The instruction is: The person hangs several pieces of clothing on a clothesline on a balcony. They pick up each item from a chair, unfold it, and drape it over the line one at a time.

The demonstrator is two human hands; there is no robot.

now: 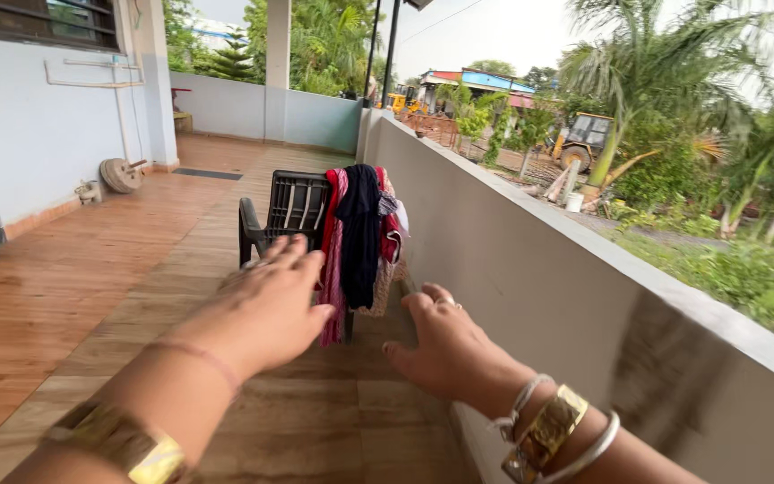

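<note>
While both hands, left hand and right hand, reach wide-open and empty, one black chair at frame centre carries several draped clothes.

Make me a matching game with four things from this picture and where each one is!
Things:
1. black plastic chair
2. clothes
3. left hand
4. right hand

Places:
A. beside the grey parapet wall, open, ring on a finger
B. standing on the wood-look floor, ahead of both hands
C. draped over the chair's side
D. stretched out open, in front of the chair in the view

Pairs: 1-B, 2-C, 3-D, 4-A
</note>
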